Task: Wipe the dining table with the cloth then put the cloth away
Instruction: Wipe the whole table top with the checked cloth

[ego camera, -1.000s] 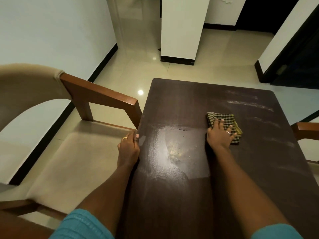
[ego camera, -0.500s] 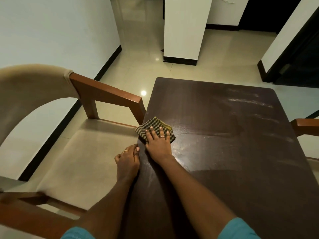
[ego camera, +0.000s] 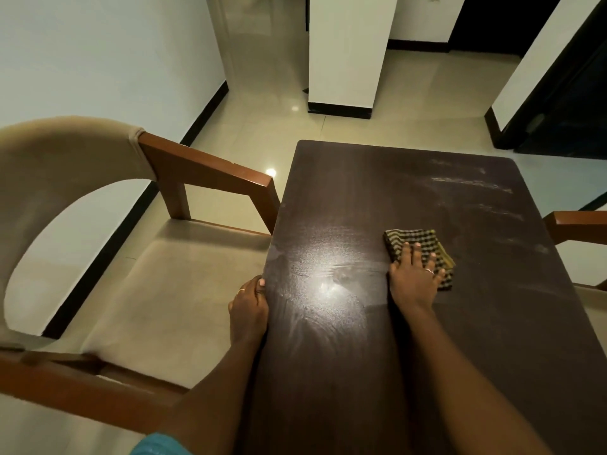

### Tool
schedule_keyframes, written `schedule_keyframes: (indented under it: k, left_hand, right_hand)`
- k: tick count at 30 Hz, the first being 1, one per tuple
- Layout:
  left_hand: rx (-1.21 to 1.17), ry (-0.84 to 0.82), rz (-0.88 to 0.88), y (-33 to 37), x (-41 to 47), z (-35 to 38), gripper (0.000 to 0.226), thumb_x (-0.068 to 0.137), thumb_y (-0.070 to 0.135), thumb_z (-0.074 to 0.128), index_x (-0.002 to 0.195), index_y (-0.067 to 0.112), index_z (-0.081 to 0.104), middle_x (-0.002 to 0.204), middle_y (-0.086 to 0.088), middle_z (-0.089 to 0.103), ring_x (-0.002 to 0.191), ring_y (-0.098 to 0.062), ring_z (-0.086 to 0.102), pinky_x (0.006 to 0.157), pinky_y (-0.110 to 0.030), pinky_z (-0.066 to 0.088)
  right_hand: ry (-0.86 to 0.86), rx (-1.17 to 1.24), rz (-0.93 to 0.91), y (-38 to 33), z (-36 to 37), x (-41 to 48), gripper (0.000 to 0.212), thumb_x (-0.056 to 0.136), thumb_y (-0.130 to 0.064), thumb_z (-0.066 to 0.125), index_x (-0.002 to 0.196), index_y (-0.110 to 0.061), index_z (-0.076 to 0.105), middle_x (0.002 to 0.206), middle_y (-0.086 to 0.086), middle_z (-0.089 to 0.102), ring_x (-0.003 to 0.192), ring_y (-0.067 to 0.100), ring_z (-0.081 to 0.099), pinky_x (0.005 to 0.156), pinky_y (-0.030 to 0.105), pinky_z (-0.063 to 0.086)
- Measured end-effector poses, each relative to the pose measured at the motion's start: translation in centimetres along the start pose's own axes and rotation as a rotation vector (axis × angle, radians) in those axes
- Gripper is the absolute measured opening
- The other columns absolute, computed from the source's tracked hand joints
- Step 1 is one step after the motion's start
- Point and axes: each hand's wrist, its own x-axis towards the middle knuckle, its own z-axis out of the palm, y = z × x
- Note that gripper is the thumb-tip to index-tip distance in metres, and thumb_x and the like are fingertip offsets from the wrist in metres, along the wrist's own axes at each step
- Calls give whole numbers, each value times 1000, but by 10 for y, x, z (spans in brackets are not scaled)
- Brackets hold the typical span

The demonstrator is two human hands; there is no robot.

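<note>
The dark brown dining table [ego camera: 361, 198] fills the right half of the view, with pale dusty streaks at its far right. A folded black-and-yellow checked cloth [ego camera: 414, 239] lies on the table, right of centre. My right hand [ego camera: 414, 278] presses flat on the cloth's near part, fingers spread, a ring on one finger. My left hand [ego camera: 248, 307] grips the table's left edge, fingers curled over it. A wet shiny patch [ego camera: 325, 284] lies between the two hands.
A beige upholstered chair with wooden arms [ego camera: 210, 172] stands tight against the table's left side. Another wooden chair arm [ego camera: 578, 224] juts in at the right edge. Beyond the table are glossy floor tiles, a white pillar [ego camera: 345, 54] and a dark doorway.
My right hand slid the cloth from right of centre to the table's left edge, then back to the right. My left hand stayed on the table edge.
</note>
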Motion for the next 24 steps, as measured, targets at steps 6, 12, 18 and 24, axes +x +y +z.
schedule_keyframes:
  k: [6, 12, 18, 24]
  left_hand:
    - [-92, 21, -59, -12, -7, -11, 45, 98, 35, 32, 111, 7, 65, 106, -16, 69, 98, -33, 61, 89, -42, 49]
    - [-104, -14, -93, -8, -8, -16, 47, 99, 34, 34, 97, 2, 68, 90, -18, 69, 84, -32, 62, 77, -42, 50]
    - [-36, -30, -55, -10, -13, -17, 43, 99, 34, 31, 105, 9, 65, 104, -14, 68, 95, -30, 60, 88, -48, 48]
    - [133, -20, 40, 0, -20, -18, 38, 99, 28, 32, 126, 11, 52, 131, -10, 54, 119, -29, 49, 102, -45, 35]
  right_hand:
    - [-26, 72, 43, -53, 9, -10, 55, 100, -33, 32, 152, -20, 18, 161, 1, 9, 146, 36, 5, 114, 58, 3]
    - [-94, 28, -226, -140, 26, -31, 57, 100, -36, 30, 152, -22, 11, 161, 0, 6, 147, 36, 0, 114, 59, -3]
    - [-158, -76, -595, -166, 40, -70, 54, 101, -36, 28, 152, -24, 14, 161, -1, 9, 147, 35, 4, 114, 58, -2]
    - [-148, -133, -612, -97, 27, -81, 54, 101, -35, 27, 152, -25, 11, 161, -2, 8, 148, 29, 4, 116, 53, 4]
